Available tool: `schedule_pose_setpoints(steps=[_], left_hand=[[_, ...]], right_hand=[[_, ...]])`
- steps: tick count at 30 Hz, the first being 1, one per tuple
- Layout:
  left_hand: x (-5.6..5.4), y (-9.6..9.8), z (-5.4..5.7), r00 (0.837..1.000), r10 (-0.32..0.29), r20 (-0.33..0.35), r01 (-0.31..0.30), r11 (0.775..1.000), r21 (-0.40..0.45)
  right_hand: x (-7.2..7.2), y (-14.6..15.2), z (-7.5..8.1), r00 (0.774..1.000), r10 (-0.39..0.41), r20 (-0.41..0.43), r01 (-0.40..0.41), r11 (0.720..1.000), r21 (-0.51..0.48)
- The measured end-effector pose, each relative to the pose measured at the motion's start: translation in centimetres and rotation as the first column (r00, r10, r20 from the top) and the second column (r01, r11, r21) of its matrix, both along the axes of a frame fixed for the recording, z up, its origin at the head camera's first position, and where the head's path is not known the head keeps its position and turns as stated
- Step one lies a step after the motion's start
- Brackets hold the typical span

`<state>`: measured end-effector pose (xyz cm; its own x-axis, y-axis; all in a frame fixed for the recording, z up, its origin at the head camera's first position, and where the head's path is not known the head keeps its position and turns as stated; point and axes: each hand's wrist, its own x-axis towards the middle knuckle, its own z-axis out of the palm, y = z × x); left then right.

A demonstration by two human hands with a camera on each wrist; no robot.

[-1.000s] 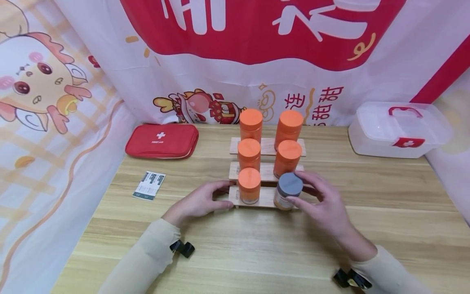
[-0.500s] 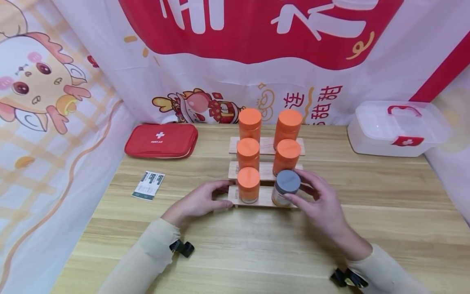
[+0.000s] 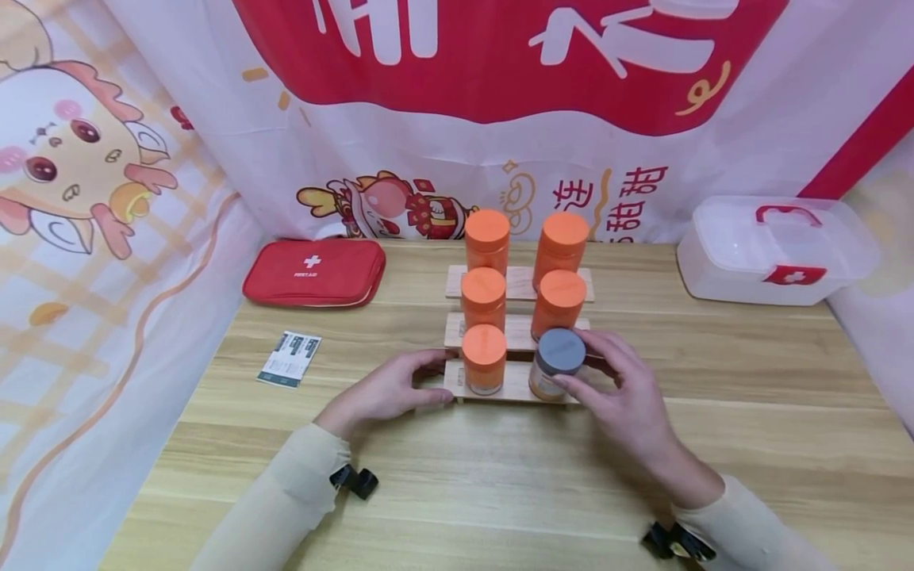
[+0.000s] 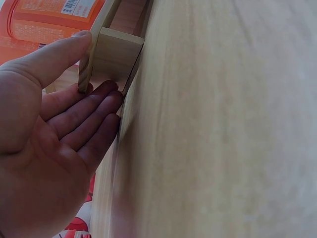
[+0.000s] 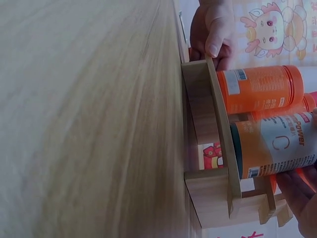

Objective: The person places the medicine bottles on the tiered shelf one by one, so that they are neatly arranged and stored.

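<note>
A three-step wooden rack (image 3: 517, 382) stands mid-table with several orange-lidded bottles on it, two on each upper step and one orange bottle (image 3: 484, 361) at the front left. My left hand (image 3: 393, 388) holds the rack's left end, thumb against the front step and fingers (image 4: 94, 116) at its underside. At the front step's right stands a grey-lidded bottle (image 3: 560, 353), upright, its orange-and-white label showing in the right wrist view. My right hand (image 3: 631, 400) grips this bottle from the right, thumb in front and fingers behind it, partly hidden.
A red first-aid pouch (image 3: 314, 274) lies at the back left, with a printed card (image 3: 289, 359) in front of it. At the back right is a translucent first-aid box (image 3: 771, 254) with a red handle. A printed cloth (image 3: 443, 143) hangs behind the table.
The grey-lidded bottle has shifted slightly back and left on the front step, my right hand moving with it. My left hand stays at the rack's left end.
</note>
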<state>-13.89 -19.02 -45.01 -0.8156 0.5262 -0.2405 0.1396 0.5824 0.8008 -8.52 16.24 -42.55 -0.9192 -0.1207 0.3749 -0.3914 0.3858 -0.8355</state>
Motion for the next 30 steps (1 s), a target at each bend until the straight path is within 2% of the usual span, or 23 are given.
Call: schedule_pose_setpoints(steps=[8,15,24,30], left_hand=[[0.0,0.1,-0.2,1.0,-0.004,0.002,0.004,1.0,0.006],[-0.2,0.1,-0.3,1.0,0.002,0.008,-0.002,1.0,-0.01],[-0.3,0.1,-0.3,1.0,-0.004,0.003,0.004,1.0,0.004],[-0.2,-0.5,-0.1,1.0,-0.002,-0.006,0.002,1.0,-0.01]], right_hand=[[-0.1,0.5,0.1,1.0,0.023,-0.003,-0.023,1.0,-0.006],[-0.2,0.8,0.0,0.999,0.021,0.046,-0.019,0.999,-0.038],[-0.3,0.8,0.1,0.998,0.012,0.068,-0.01,1.0,-0.025],[-0.3,1.6,0.2,0.998,0.045,0.054,-0.044,0.999,-0.004]])
